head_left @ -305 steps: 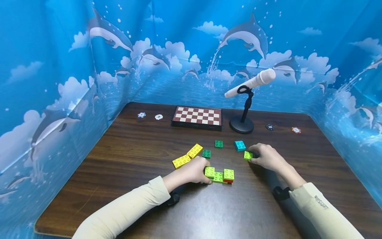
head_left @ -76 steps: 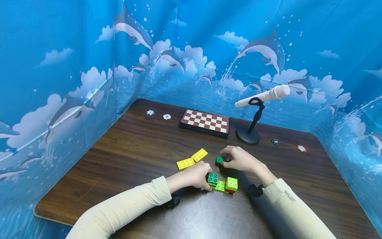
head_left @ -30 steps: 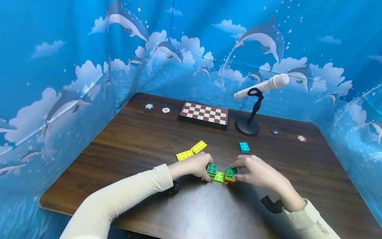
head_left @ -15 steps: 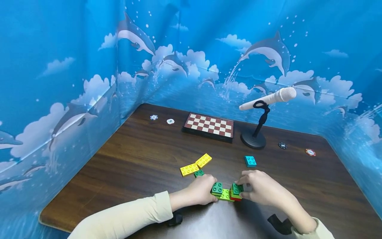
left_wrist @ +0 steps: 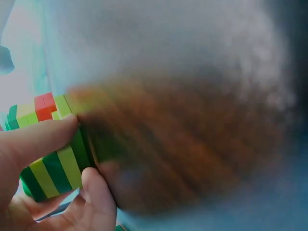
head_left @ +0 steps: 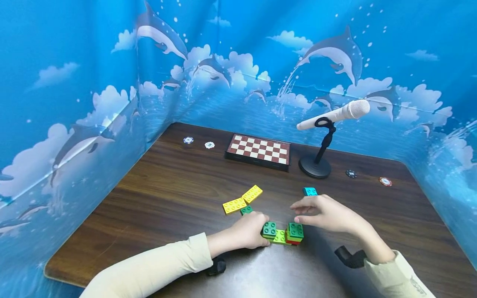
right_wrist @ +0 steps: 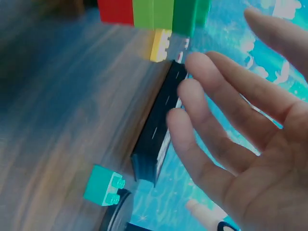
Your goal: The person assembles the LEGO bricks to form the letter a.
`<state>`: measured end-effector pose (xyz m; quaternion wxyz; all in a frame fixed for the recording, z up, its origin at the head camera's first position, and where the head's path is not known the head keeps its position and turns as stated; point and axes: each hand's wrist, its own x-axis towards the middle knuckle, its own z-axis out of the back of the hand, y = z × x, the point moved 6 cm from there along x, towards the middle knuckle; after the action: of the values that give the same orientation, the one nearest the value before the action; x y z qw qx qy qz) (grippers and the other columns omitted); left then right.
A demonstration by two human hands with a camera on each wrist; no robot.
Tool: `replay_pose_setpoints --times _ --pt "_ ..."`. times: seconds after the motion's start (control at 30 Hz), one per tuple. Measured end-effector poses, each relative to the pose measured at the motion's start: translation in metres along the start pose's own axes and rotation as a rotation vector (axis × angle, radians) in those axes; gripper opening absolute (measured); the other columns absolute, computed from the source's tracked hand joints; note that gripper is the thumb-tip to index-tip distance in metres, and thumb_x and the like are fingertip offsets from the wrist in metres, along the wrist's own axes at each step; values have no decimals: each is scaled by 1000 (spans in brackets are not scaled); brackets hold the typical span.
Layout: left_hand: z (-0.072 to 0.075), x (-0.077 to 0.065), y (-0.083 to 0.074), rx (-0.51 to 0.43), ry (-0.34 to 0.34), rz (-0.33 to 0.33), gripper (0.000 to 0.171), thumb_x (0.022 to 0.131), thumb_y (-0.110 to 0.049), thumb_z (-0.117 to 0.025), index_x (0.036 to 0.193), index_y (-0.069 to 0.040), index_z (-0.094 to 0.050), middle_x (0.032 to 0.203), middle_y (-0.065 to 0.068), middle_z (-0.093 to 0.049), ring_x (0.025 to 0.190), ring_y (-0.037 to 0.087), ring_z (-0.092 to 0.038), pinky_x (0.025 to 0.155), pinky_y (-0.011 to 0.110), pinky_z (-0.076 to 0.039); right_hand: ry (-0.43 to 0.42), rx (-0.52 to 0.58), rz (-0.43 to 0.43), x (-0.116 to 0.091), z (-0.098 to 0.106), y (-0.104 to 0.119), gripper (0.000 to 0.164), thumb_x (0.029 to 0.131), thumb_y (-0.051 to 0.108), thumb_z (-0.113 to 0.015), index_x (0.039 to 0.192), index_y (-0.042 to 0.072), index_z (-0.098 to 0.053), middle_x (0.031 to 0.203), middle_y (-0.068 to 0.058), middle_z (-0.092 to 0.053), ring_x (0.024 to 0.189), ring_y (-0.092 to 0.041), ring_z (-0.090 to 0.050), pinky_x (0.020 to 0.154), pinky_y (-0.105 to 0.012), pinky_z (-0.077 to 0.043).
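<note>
Your brown table (head_left: 179,174) holds the block build (head_left: 280,236), near your side, with your hands by its ends. Your left hand (head_left: 247,230) pinches its left end between thumb and fingers. Your right hand (head_left: 326,212) has loose fingers, a little spread, near its right end. The build looks like a U: light green bottom, two stacks up. The right stack (head_left: 295,234) goes dark green, light green, red. The left stack (head_left: 269,229) has dark and light green stripes.

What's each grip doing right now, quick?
Left grip: closed, holding the left end of the block build.
Right grip: open, holding nothing.
</note>
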<state>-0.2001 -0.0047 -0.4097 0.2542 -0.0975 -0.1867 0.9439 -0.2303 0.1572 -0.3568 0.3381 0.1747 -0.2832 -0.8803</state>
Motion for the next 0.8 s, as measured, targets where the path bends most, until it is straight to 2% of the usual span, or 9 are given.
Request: replay_pose_setpoints --times 0.17,0.27,0.37,0.5,0.57,0.67,0.8 --pt "2 1 4 -17 1 -47 32 68 -31 -79 86 -13 -61 71 -9 -49 62 5 -45 54 21 -37 -19 -56 41 26 11 10 27 86 31 -61 112 23 -61 103 10 -61 89 -4 -59 73 -23 -48" --pt "2 3 6 -21 5 -63 38 68 -31 -79 95 -11 -62 79 -7 -54 69 5 -48 58 21 -39 3 -92 98 49 14 23 24 86 24 -62 110 21 -62 102 11 -61 88 -4 -59 73 -22 -48" --pt "2 4 9 -15 14 -52 49 69 -33 -78 107 -9 -61 94 -2 -59 83 10 -53 68 24 -43 62 -133 174 77 10 37 22 86 19 -62 108 18 -64 100 9 -61 88 -4 -59 74 -20 -47" --pt "2 5 9 -6 22 -47 55 70 -35 -77 113 -7 -59 104 3 -60 96 17 -54 77 29 -44 172 -172 237 112 -5 47 20 85 15 -63 105 14 -66 98 4 -62 85 -4 -59 72 -20 -47" --pt "1 6 6 7 18 -50 54 70 -35 -77 113 -6 -59 103 3 -59 97 17 -54 78 29 -44 227 -176 259 123 -14 48 20 84 13 -63 104 12 -66 98 1 -62 83 -5 -59 71 -21 -47" --pt "-1 6 1 27 18 -61 53 70 -36 -77 112 -7 -60 103 3 -59 96 15 -54 78 28 -44 308 -163 280 132 -30 45 21 84 13 -64 105 12 -67 99 0 -62 82 -5 -59 70 -20 -47" --pt "-4 7 -6 26 22 -104 49 69 -36 -77 107 -9 -61 97 -1 -59 88 10 -54 73 23 -43 374 -170 296 132 -47 44 23 84 15 -65 106 13 -66 98 2 -60 82 -6 -59 70 -18 -46"
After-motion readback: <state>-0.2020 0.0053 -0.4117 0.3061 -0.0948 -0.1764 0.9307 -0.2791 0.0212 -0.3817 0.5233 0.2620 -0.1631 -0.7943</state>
